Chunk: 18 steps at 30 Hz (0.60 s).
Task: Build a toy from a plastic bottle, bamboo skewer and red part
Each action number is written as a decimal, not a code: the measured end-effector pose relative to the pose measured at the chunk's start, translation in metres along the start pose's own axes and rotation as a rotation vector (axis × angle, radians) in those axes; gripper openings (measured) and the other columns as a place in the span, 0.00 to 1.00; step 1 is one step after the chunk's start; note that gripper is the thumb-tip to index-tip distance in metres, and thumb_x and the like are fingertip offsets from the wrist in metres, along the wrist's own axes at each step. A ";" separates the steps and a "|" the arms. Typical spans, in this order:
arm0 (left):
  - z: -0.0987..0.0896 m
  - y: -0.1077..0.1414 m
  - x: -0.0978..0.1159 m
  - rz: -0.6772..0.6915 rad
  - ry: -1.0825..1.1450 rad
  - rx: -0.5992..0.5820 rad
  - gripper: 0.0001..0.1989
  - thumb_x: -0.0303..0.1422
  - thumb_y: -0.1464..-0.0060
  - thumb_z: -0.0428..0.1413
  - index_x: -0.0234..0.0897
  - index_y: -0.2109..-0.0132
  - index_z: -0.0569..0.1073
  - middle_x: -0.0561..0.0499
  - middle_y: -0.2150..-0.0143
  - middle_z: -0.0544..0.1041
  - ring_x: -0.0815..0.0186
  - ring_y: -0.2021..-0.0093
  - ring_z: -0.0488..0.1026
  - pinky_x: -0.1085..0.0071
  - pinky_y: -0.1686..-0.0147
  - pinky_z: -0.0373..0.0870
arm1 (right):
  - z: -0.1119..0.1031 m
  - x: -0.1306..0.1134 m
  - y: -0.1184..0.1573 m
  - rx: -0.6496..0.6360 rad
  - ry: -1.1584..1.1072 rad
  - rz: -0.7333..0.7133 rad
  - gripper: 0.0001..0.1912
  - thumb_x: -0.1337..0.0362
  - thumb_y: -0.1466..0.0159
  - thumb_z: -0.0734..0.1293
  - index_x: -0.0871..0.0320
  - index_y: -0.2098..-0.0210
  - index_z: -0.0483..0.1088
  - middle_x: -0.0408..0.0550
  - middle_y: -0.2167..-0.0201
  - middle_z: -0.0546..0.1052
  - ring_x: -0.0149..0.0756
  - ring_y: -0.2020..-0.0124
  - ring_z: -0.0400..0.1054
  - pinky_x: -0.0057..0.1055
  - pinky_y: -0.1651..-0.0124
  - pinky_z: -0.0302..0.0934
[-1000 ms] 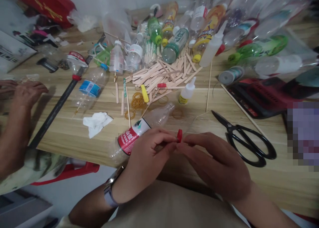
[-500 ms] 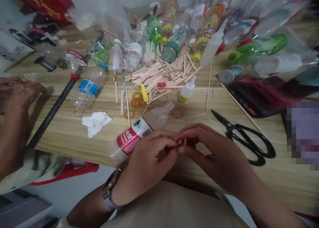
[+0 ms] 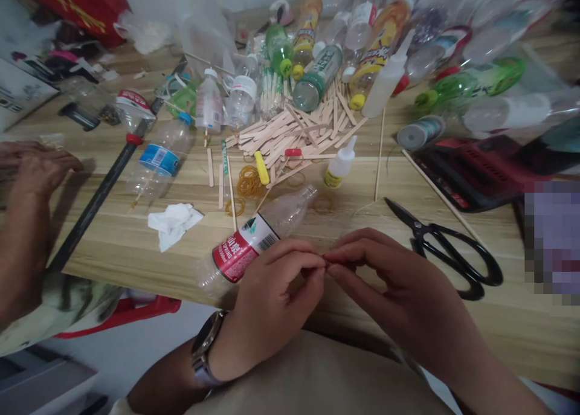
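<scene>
My left hand [image 3: 276, 303], with a watch on its wrist, pinches with thumb and forefinger near the table's front edge. My right hand [image 3: 389, 282] pinches right beside it, the fingertips of both nearly touching. A tiny reddish bit shows between the fingertips; most of it is hidden, and I cannot make out what it is. Behind my left hand a clear bottle with a red label [image 3: 240, 249] lies on its side, without a cap on its neck. Black scissors [image 3: 421, 229] lie to the right of my right hand.
Wooden sticks [image 3: 290, 131] are heaped mid-table, near rubber bands [image 3: 249, 182] and a small glue bottle [image 3: 339, 164]. Several plastic bottles crowd the back. White tissue [image 3: 174, 225] lies left. Another person's hands [image 3: 40, 161] rest at the far left. A red-black case [image 3: 489, 167] is at right.
Both hands stay close together, with the fingertips now pinched more tightly. The red bit between them shows less than before. The view has shifted slightly.
</scene>
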<state>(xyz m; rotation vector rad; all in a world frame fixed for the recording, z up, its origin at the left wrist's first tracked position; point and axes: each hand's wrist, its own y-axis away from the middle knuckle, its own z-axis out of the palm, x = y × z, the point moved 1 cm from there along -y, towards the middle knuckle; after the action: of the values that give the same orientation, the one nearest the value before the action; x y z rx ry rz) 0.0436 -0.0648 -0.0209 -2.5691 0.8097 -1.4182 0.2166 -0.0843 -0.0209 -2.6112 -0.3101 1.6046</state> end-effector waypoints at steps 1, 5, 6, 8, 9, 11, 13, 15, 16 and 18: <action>0.001 0.000 0.001 0.009 -0.010 0.004 0.08 0.20 0.43 0.55 0.36 0.65 0.77 0.50 0.64 0.81 0.70 0.64 0.79 0.78 0.61 0.76 | 0.001 -0.001 0.001 0.023 0.013 -0.006 0.07 0.68 0.35 0.65 0.55 0.65 0.76 0.46 0.69 0.77 0.35 0.67 0.74 0.31 0.66 0.69; 0.002 0.001 0.001 0.090 -0.068 0.021 0.08 0.20 0.42 0.54 0.33 0.63 0.77 0.48 0.63 0.81 0.69 0.62 0.79 0.77 0.58 0.75 | 0.002 -0.003 0.004 0.065 0.068 -0.020 0.07 0.69 0.35 0.65 0.55 0.64 0.76 0.45 0.68 0.78 0.34 0.68 0.75 0.28 0.67 0.70; 0.003 0.001 0.001 0.105 -0.079 0.023 0.08 0.20 0.42 0.54 0.33 0.63 0.77 0.48 0.63 0.81 0.69 0.61 0.79 0.77 0.58 0.75 | 0.002 -0.004 0.005 0.067 0.086 -0.028 0.08 0.69 0.35 0.65 0.55 0.65 0.76 0.45 0.68 0.78 0.33 0.68 0.76 0.28 0.67 0.70; 0.003 0.002 0.000 0.115 -0.087 0.020 0.08 0.20 0.41 0.54 0.33 0.63 0.77 0.47 0.62 0.81 0.69 0.61 0.79 0.77 0.57 0.75 | 0.002 -0.005 0.005 0.077 0.132 -0.059 0.08 0.70 0.36 0.64 0.56 0.65 0.76 0.46 0.68 0.79 0.33 0.68 0.76 0.26 0.66 0.71; 0.003 0.002 0.000 0.115 -0.087 0.014 0.08 0.20 0.41 0.54 0.33 0.63 0.77 0.48 0.62 0.81 0.69 0.61 0.79 0.77 0.57 0.75 | 0.003 -0.006 0.006 0.089 0.164 -0.077 0.09 0.71 0.36 0.64 0.56 0.65 0.76 0.46 0.68 0.79 0.33 0.68 0.76 0.26 0.66 0.71; 0.003 0.003 0.000 0.117 -0.088 0.001 0.08 0.20 0.41 0.54 0.34 0.63 0.77 0.48 0.62 0.81 0.68 0.60 0.79 0.76 0.58 0.76 | 0.005 -0.006 0.007 0.123 0.248 -0.105 0.09 0.72 0.36 0.63 0.57 0.66 0.75 0.47 0.69 0.79 0.33 0.69 0.77 0.26 0.67 0.71; 0.004 0.004 0.000 0.128 -0.103 -0.013 0.08 0.21 0.40 0.54 0.34 0.62 0.77 0.48 0.61 0.81 0.68 0.60 0.79 0.75 0.58 0.76 | 0.009 -0.007 0.008 0.162 0.330 -0.130 0.09 0.71 0.36 0.63 0.57 0.66 0.74 0.47 0.69 0.80 0.33 0.70 0.77 0.26 0.68 0.70; 0.005 0.005 0.000 0.147 -0.136 -0.015 0.08 0.22 0.38 0.54 0.34 0.62 0.76 0.47 0.61 0.81 0.67 0.59 0.79 0.74 0.57 0.76 | 0.012 -0.008 0.009 0.181 0.390 -0.144 0.10 0.71 0.35 0.62 0.57 0.67 0.74 0.47 0.70 0.80 0.34 0.71 0.77 0.27 0.70 0.69; 0.005 0.005 0.000 0.154 -0.154 -0.017 0.08 0.22 0.38 0.53 0.34 0.61 0.76 0.47 0.61 0.81 0.66 0.60 0.78 0.73 0.57 0.76 | 0.013 -0.008 0.009 0.188 0.406 -0.152 0.10 0.70 0.34 0.61 0.57 0.68 0.73 0.47 0.71 0.80 0.35 0.72 0.77 0.28 0.71 0.68; 0.006 0.004 0.001 0.165 -0.182 -0.029 0.08 0.23 0.36 0.53 0.33 0.61 0.76 0.47 0.61 0.81 0.66 0.60 0.78 0.72 0.57 0.76 | 0.013 -0.007 0.010 0.176 0.415 -0.145 0.11 0.70 0.34 0.60 0.56 0.68 0.73 0.48 0.71 0.80 0.36 0.72 0.77 0.29 0.72 0.68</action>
<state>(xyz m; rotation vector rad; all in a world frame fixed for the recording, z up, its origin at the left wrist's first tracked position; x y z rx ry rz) 0.0468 -0.0696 -0.0249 -2.5373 0.9926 -1.1170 0.2032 -0.0961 -0.0221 -2.6285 -0.3048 0.9657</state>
